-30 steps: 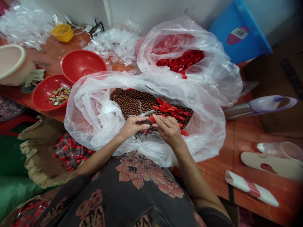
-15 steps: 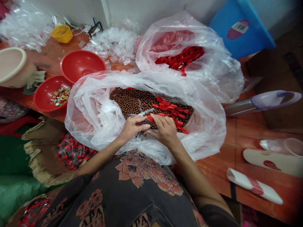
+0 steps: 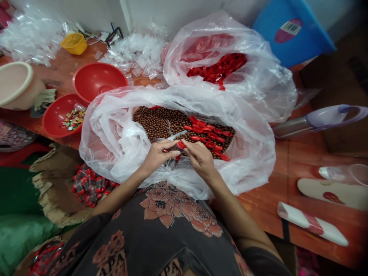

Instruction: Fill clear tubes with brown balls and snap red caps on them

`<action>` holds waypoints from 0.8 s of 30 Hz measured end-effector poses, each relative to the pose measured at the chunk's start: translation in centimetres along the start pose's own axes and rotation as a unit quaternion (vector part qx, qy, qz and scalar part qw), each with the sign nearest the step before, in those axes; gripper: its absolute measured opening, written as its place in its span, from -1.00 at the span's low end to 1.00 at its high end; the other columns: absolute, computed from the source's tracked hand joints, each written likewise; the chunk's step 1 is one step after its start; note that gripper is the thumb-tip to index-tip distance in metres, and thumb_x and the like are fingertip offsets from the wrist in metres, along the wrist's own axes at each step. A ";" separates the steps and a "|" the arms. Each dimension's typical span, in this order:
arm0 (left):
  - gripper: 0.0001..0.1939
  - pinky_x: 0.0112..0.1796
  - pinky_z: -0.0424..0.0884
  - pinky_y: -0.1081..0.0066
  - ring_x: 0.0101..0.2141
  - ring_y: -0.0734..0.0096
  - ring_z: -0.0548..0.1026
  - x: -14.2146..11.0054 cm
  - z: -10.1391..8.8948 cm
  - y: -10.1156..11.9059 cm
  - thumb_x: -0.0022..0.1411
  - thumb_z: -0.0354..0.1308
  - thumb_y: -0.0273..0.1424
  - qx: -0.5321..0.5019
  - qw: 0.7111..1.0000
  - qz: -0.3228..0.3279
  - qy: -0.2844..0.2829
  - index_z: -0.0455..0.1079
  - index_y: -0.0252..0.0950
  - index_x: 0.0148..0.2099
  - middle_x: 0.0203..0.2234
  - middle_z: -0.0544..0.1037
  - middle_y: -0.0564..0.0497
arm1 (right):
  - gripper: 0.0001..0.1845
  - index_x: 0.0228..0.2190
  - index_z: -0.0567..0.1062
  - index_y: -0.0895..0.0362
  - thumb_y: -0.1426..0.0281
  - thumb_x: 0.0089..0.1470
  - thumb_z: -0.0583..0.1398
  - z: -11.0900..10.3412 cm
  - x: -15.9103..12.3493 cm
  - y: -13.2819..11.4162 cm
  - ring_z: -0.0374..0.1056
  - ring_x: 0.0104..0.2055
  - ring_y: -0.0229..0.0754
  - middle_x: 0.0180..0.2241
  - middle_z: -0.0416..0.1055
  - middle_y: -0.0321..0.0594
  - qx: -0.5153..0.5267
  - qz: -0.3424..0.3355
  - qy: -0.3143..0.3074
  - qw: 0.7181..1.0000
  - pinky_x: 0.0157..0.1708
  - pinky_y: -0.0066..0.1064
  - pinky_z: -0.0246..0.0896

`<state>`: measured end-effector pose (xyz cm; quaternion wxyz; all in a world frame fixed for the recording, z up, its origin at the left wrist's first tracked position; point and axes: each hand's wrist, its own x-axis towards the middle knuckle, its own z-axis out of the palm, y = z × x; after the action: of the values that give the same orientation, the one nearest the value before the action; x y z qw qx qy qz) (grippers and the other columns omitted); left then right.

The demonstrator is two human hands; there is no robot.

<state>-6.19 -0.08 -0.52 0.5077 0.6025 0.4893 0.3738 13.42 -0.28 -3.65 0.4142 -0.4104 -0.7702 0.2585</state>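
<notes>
Over a plastic bag of small brown balls (image 3: 155, 124), my two hands meet around a small clear container with a red cap (image 3: 181, 145). My left hand (image 3: 160, 155) is closed on its body, thumb below and fingers above. The fingertips of my right hand (image 3: 199, 156) pinch the red cap end. Fingers cover much of the container. Several red scoop-shaped caps (image 3: 212, 136) lie on the balls just beyond my right hand. The wrinkled white plastic bag (image 3: 115, 134) spreads around everything, its near edge against my shirt.
Behind stands a clear bag of red caps (image 3: 218, 69) and a heap of clear containers (image 3: 138, 53). Two red bowls (image 3: 99, 78) sit at left; a torn carton (image 3: 54, 191) holds filled containers (image 3: 92, 186). A blue bin (image 3: 290, 34) and a lilac-topped bottle (image 3: 322, 119) stand right.
My right fingers have drawn back slightly and straightened at the cap, so more of the red shows between my hands. The container stays over the balls.
</notes>
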 end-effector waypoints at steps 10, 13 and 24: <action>-0.61 -0.05 0.39 0.32 -0.20 0.37 0.49 -0.4 0.5 -1.0 0.08 0.36 -0.33 -0.046 0.999 -0.007 0.028 0.58 -0.17 0.01 -0.27 0.59 0.00 | -0.51 0.17 0.37 -0.01 0.51 0.24 0.15 0.6 -0.2 -0.2 0.51 -0.13 -0.13 -0.03 0.57 -0.13 -0.042 -0.092 0.055 0.993 -0.18 -0.23 0.34; -0.58 -0.09 0.43 0.31 -0.21 0.35 0.51 -0.5 0.5 -1.0 0.06 0.38 -0.27 -0.082 0.996 -0.038 0.023 0.58 -0.21 0.00 -0.24 0.61 -0.02 | -0.47 0.23 0.28 0.05 0.44 0.25 0.15 0.3 -0.3 0.5 0.50 -0.09 -0.08 -0.02 0.55 -0.06 -0.086 -0.117 0.008 0.989 -0.16 -0.19 0.35; -0.49 -0.10 0.42 0.36 -0.07 0.27 0.50 -0.3 3.9 -1.0 0.35 -0.05 -0.09 -0.257 0.956 -0.137 0.038 0.46 -0.32 0.10 -0.03 0.56 -0.16 | -0.55 0.09 0.36 0.01 0.22 0.19 0.23 1.4 -0.2 -0.8 0.42 0.00 -0.03 -0.02 0.50 -0.08 -0.013 -0.070 -0.013 0.997 -0.05 -0.11 0.34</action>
<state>-2.79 -1.29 -2.27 0.6730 0.3637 0.4735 0.4365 12.01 -0.90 -3.88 0.4160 -0.3575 -0.8056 0.2239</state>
